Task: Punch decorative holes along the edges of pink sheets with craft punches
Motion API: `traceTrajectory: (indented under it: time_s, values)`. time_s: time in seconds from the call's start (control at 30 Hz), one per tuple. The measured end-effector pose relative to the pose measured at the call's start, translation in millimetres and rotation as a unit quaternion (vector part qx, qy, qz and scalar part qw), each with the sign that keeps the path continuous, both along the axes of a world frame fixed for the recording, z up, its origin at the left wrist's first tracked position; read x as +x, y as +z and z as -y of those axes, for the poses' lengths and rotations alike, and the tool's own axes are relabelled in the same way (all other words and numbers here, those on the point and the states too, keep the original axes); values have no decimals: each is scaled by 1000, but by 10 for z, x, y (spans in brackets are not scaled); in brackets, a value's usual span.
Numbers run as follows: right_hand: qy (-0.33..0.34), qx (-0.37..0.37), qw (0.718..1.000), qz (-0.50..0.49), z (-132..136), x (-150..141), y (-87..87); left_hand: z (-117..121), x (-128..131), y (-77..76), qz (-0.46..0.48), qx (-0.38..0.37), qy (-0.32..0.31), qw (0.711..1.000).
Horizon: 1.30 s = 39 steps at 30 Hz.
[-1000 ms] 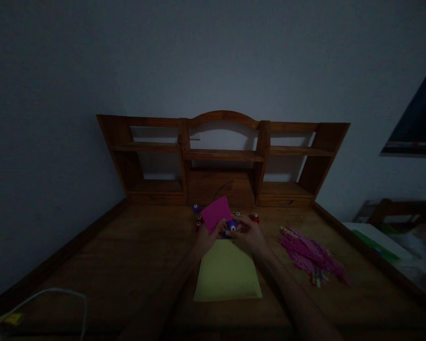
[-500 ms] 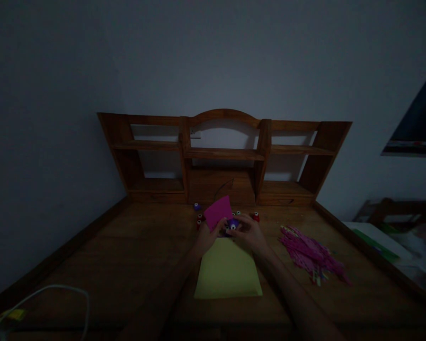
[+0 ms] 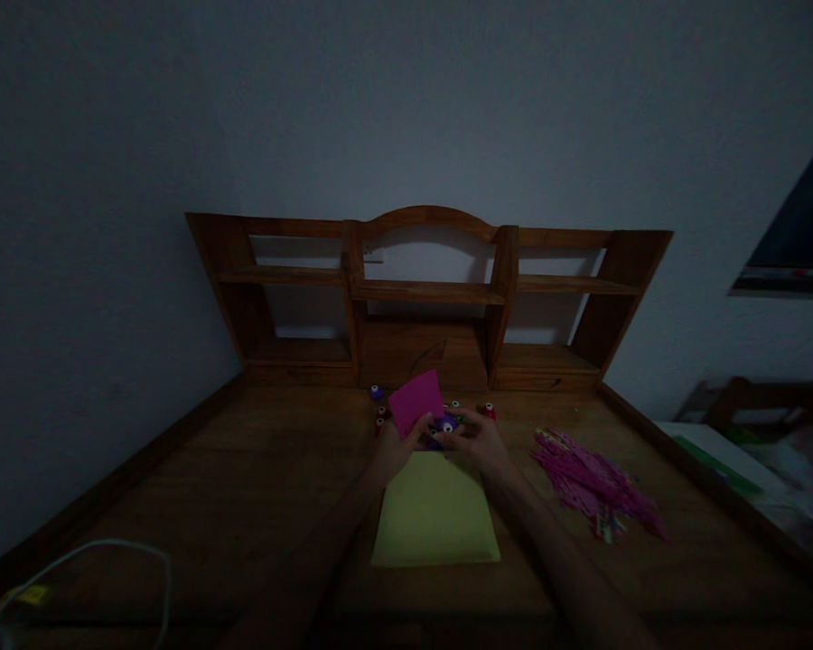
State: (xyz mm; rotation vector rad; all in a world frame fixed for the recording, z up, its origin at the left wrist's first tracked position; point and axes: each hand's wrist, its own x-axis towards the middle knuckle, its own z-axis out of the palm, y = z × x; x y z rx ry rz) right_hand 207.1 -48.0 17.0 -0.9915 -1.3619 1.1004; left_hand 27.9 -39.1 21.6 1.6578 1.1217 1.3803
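Note:
My left hand (image 3: 401,444) is closed on the lower edge of a pink sheet of paper (image 3: 416,400), which stands tilted up above it. Close beside it, the fingers of my right hand (image 3: 480,442) are curled around a small purple object with a round white top, which looks like a craft punch (image 3: 448,423). Whether the paper's corner sits inside the punch cannot be made out. Under both hands lies a yellow sheet of paper (image 3: 436,515) on the wooden desk.
Several similar small punches stand behind my hands, among them a purple one (image 3: 376,393) and a red one (image 3: 489,411). Pink paper strips (image 3: 596,478) are heaped at right. A wooden shelf unit (image 3: 426,292) backs the desk; a white cable (image 3: 128,545) loops at front left.
The purple punch and my right hand have shifted very slightly, with the fingers a little changed in position. The pink sheet and my left hand have barely moved.

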Motion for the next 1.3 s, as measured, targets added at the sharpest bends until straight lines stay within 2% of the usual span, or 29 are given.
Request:
traceTrajectory:
  time_s: [0.13, 0.27, 0.63, 0.9, 1.13, 1.3]
  values:
    - [44, -40, 994, -88, 71, -16, 122, 8, 19, -11, 26, -1, 1, 1000]
    - [67, -70, 988, -124, 107, -18, 172, 27, 29, -6, 41, 14, -7, 999]
    - [75, -65, 984, -147, 46, -36, 39, 38, 39, -7, 52, 2, 7, 999]
    - [68, -78, 978, -182, 76, -86, 107, 80, 38, 17, 55, -4, -6, 998]
    - [89, -60, 981, -165, 70, -68, 61, 80, 42, 26, 48, -9, -9, 999]
    - [86, -37, 985, -146, 35, -58, 0, 48, 53, -22, 43, -7, -27, 999]
